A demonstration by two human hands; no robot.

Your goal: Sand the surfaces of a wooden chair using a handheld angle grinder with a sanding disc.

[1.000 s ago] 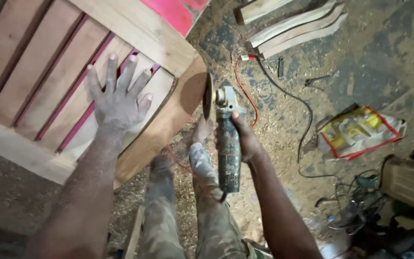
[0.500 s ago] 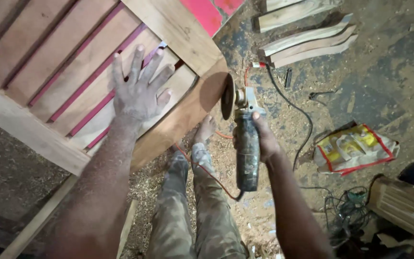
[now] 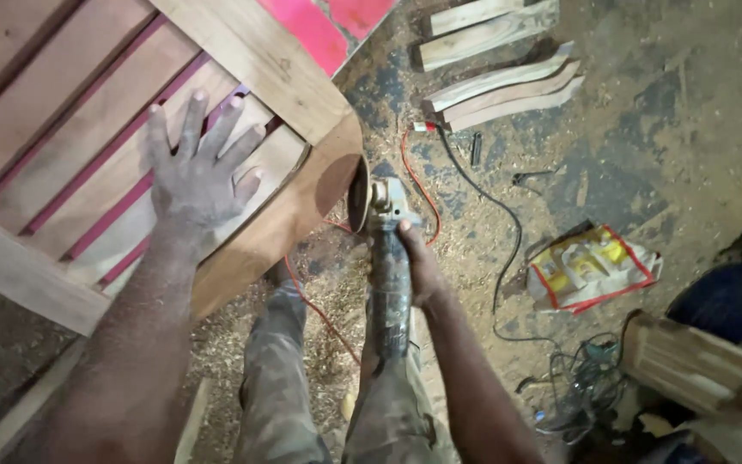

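Our left hand lies flat, fingers spread, on the slatted pale wooden frame, while our right hand is clamped around the grey angle grinder. Its disc meets the frame's rounded, already smooth-looking corner; we judge the sanding partly done. The grinder's long axis runs away from us, disc end farthest.

Warm, uneven light falls brightest on the sawdust floor at centre right, while the lower corners sink into deep shadow. The left forearm near the lens looks soft, perhaps from motion blur. Straight edges bow slightly outward toward the frame's borders.
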